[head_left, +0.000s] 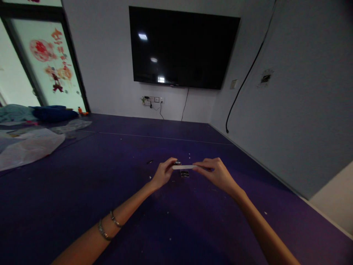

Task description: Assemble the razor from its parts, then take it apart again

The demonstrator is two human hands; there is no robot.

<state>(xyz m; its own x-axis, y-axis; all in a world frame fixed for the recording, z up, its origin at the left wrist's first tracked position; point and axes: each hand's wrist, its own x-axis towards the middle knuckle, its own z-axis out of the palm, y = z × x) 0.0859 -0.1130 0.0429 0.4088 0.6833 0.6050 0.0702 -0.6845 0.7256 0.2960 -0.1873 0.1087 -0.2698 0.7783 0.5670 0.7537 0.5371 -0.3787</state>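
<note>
A thin white flat strip spans the gap between my two hands, held level above the purple surface. My left hand pinches its left end, thumb and fingers closed. The right end sits between the thumb and fingertips of my right hand. By my left fingertips there is a small shiny metallic piece; whether the hand touches it I cannot tell. Just below the strip shows a small dark object with clear edges, partly covered by the strip. A short black item lies left of my left hand.
Tiny white scraps dot the purple floor. Crumpled clear plastic sheeting and dark blue fabric lie at the left. A large television hangs on the far wall above sockets. A black cable dangles at right.
</note>
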